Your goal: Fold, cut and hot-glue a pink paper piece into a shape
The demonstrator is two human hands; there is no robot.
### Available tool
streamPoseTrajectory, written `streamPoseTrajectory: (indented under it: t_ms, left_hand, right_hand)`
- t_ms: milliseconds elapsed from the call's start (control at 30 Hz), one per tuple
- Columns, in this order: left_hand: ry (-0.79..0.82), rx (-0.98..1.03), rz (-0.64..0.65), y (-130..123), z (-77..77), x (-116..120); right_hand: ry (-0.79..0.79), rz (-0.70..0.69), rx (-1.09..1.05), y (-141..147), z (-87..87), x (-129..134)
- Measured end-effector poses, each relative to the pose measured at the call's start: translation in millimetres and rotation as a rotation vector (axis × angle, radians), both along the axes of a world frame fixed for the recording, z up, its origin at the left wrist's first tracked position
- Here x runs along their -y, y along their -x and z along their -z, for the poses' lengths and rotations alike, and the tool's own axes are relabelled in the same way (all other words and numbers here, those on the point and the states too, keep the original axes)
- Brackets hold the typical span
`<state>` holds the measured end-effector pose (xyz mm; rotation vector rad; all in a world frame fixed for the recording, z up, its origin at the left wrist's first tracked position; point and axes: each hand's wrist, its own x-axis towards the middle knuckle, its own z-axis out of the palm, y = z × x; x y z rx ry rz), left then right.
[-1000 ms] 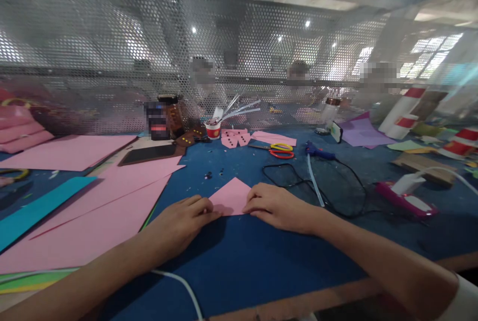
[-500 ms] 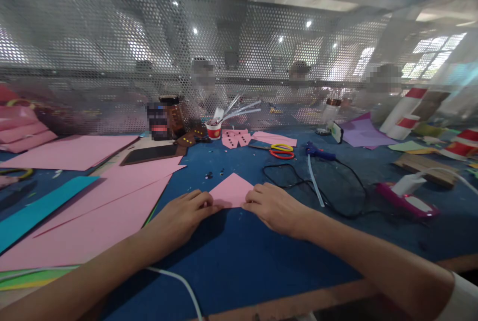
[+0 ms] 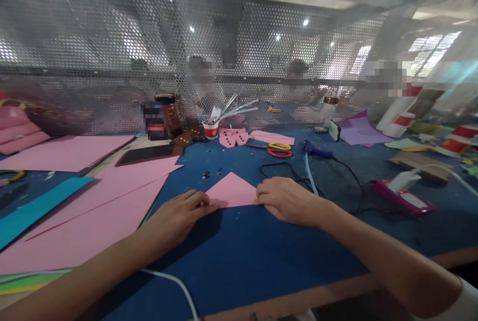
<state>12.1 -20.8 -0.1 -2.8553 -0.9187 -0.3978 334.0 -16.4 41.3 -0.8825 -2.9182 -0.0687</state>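
We see a grey perforated screen (image 3: 242,37) spanning the upper half of the frame, and below it a blue worktop (image 3: 239,261) reaching to the bottom edge. Large pink sheets (image 3: 93,216) overlap across the left side, with a teal strip (image 3: 41,211) lying over them at the far left. Purple paper (image 3: 360,129) sits at centre right, and a magenta power strip (image 3: 401,199) lies lower, toward the right edge. Near the middle of the frame our 2 hands flank 1 pink paper triangle (image 3: 232,191), which lies on the worktop with its point toward the screen. Our left hand (image 3: 181,214) has its fingers closed on the left corner, and our right hand (image 3: 291,199) pinches the right corner. Right of centre, beyond our right hand, we see a blue glue gun (image 3: 317,151), then scissors (image 3: 280,149) with 1 yellow and 1 red handle loop. A red and white cup (image 3: 211,131) holds clear sticks just above centre. Small dark bits (image 3: 205,175) lie just beyond the triangle's upper left edge.
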Motion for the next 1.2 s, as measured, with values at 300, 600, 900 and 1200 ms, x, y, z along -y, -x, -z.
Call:
streamPoseTrajectory:
  t_ms: [300,600,900,1200]
  left_hand:
    - [0.003,-0.035,-0.019,1.1,0.5,-0.5]
    - [-0.013,-0.056,-0.019,1.4,3.1,-2.0]
    - [0.007,-0.027,-0.013,3.3,5.6,-3.7]
    - [0.058,-0.016,-0.014,4.2,2.8,-0.5]
  right_hand:
    - [0.16,0.201,-0.294,0.2,13.5,-11.9]
    - [0.232,0.294,-0.396,14.8,31.5,-18.0]
    - [0.324,0.17,-0.297,-5.9,19.5,-21.9]
    - [0.474,0.061,-0.213,-20.1,3.0,-30.2]
